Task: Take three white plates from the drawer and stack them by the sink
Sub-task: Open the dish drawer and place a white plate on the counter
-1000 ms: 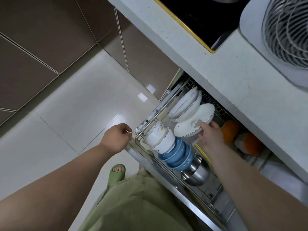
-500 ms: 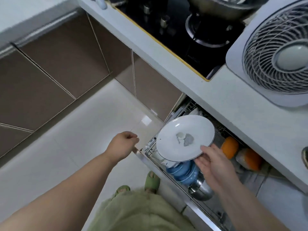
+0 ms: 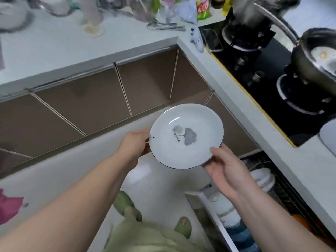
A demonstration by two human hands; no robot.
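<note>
Head view: drawer [image 3: 269,195] partly cut off beneath plate [image 3: 186,136]; right hand [image 3: 227,170] gripping it, left hand [image 3: 135,144] now joining at its rim.

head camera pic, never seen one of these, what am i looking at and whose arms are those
No machine here: a person wears a wide-angle camera on the head, looking forward and down, so the two bare arms are their own. Both hands hold one white plate with a dark rim and a grey leaf print: the left hand at its left edge, the right hand under its lower right edge. Below the right arm is the open drawer, with white and blue dishes stacked inside. To the right, a black stove carries a pan. The far countertop holds blurred clutter. Green slippers show on the floor below.
</note>
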